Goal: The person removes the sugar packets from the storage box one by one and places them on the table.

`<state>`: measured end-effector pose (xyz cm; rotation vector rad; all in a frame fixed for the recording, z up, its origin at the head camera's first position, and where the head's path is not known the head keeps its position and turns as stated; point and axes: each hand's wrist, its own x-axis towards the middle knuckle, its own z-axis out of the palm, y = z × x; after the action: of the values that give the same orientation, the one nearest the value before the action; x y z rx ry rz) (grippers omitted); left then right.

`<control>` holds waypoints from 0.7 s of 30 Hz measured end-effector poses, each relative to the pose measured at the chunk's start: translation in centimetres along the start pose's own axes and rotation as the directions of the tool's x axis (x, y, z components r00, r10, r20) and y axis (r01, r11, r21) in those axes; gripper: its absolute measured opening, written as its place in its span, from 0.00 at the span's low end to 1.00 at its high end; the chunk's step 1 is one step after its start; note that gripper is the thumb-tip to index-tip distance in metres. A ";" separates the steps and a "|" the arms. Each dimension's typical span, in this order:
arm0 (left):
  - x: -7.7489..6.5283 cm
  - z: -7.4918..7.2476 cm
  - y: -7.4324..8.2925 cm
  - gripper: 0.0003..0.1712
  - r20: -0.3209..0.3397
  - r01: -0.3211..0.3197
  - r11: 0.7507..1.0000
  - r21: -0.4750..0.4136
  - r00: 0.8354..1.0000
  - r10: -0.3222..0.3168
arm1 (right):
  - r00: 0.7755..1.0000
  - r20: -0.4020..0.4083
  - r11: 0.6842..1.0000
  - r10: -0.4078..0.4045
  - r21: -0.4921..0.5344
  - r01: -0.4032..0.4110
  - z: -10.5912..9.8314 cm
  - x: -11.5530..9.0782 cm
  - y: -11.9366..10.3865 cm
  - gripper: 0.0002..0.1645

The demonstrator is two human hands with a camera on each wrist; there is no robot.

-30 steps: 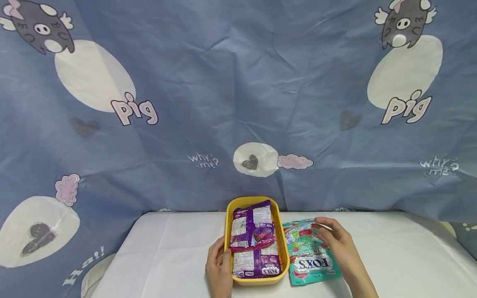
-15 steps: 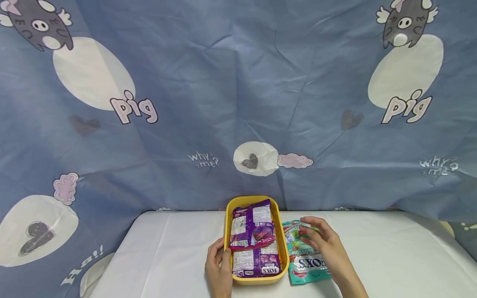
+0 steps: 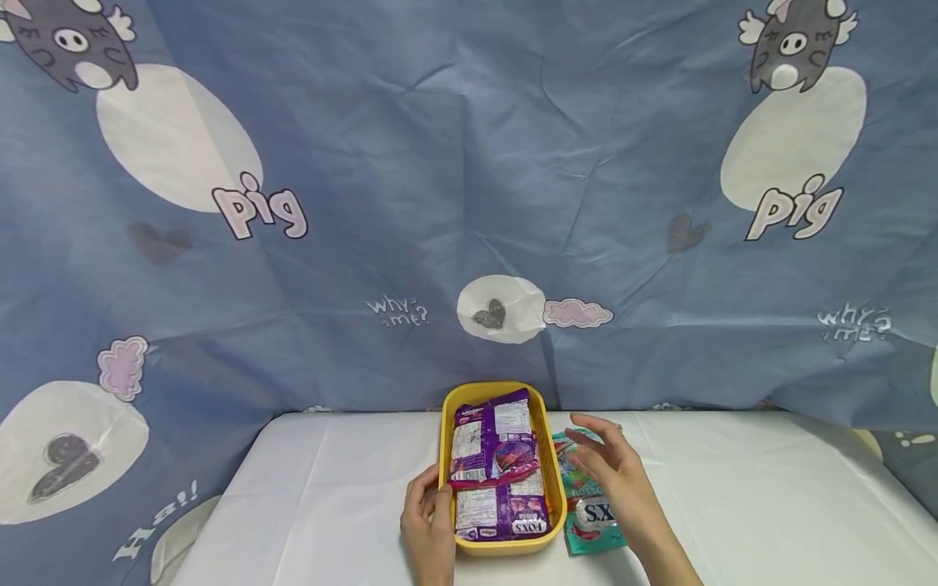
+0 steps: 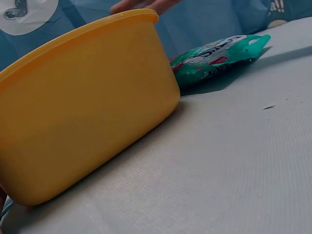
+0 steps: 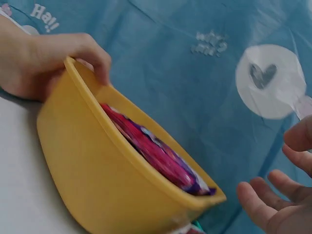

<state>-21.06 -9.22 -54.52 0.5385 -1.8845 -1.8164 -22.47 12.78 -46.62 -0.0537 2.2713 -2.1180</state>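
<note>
A yellow plastic basket [image 3: 558, 480] stands on the white table, holding purple Fox's candy bags [image 3: 493, 439]. My left hand [image 3: 428, 525] grips its left rim, the thumb hooked over the edge, as the right wrist view also shows. To the right of the basket lies a teal Fox's candy bag [image 3: 597, 539], partly covered by my right hand [image 3: 623, 480]. That hand hovers over the bag beside the basket's right rim, its fingers spread and holding nothing. In the left wrist view the teal bag [image 4: 219, 56] lies behind the basket wall [image 4: 92, 107].
A blue cloth [image 3: 352, 244] with pig prints hangs as a backdrop right behind the table [image 3: 322, 505]. The basket's far end stands close to this cloth. White tabletop extends to both sides.
My right hand has moved left over the teal bag, toward the basket's right rim. The left hand keeps its grip on the basket, which stays in place.
</note>
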 end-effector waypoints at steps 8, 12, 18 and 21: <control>-0.1 0.0 -0.1 0.17 -0.001 -0.005 1.000 0.002 1.000 0.005 | 0.999 0.032 1.000 -0.022 0.006 0.022 2.0 0.2 -0.6 0.23; 0.0 0.0 -0.1 0.17 -0.005 -0.013 1.000 0.006 1.000 0.013 | 0.999 0.038 0.999 -0.036 -0.005 0.036 2.5 0.3 -0.6 0.21; 0.0 -0.1 0.0 0.17 -0.005 -0.013 1.000 -0.003 1.000 0.013 | 0.997 0.064 0.999 -0.034 -0.023 0.035 3.5 0.3 -0.3 0.22; 0.1 -0.2 0.0 0.17 -0.004 -0.010 1.000 -0.005 1.000 0.010 | 0.996 0.088 0.999 -0.031 -0.040 0.034 4.1 0.5 -0.1 0.23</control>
<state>-21.05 -9.41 -54.55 0.5295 -1.8763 -1.8124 -22.72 8.68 -46.77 -0.1821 2.2796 -2.0411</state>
